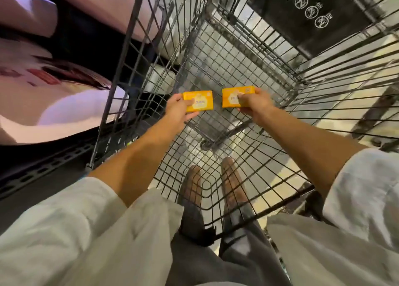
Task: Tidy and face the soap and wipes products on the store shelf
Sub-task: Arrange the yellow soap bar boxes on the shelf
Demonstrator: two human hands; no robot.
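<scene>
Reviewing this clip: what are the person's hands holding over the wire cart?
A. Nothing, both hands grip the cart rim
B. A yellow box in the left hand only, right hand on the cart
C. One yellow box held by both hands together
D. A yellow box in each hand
D: the left hand grips one yellow box and the right hand grips a second yellow box, held apart over the wire cart.

White rolled sleeves (71, 203), grey trousers (216, 262), brown shoes (232, 177).
</scene>
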